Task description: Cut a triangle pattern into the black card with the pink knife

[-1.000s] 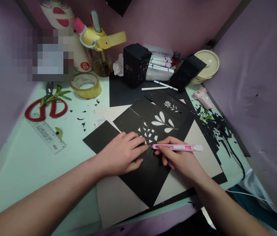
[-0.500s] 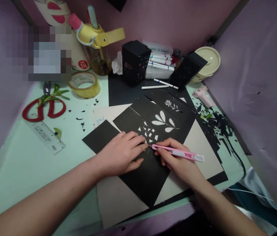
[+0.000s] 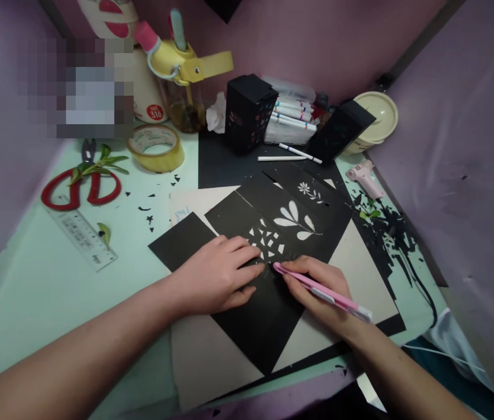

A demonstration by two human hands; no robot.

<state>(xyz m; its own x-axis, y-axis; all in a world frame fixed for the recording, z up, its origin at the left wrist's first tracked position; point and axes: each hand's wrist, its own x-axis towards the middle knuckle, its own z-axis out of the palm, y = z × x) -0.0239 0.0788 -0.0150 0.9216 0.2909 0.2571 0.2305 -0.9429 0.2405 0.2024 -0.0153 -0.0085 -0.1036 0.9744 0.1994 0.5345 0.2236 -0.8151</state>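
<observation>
My left hand (image 3: 217, 275) lies flat on a black paper sheet (image 3: 268, 315), fingers together, pinning it down. My right hand (image 3: 317, 289) grips a pink craft knife (image 3: 321, 290) like a pen, its tip touching the sheet just right of my left fingertips. The sheet bears white cut-out shapes: small fragments (image 3: 268, 244), a leaf sprig (image 3: 295, 219) and a small flower (image 3: 306, 188). Under it lies a beige board (image 3: 212, 356).
Red scissors (image 3: 78, 189) with a leafy twig, a clear ruler (image 3: 83, 231) and a tape roll (image 3: 157, 149) lie at left. Black paper boxes (image 3: 247, 111), markers (image 3: 291, 116), a yellow bottle (image 3: 181, 76) and a cream bowl (image 3: 376, 114) stand behind. Black scraps (image 3: 387, 233) and a pink tool (image 3: 363, 178) lie right.
The knife's rear end has swung down toward me, from nearly level to slanting, while its tip stayed at the same spot. My left hand has held still.
</observation>
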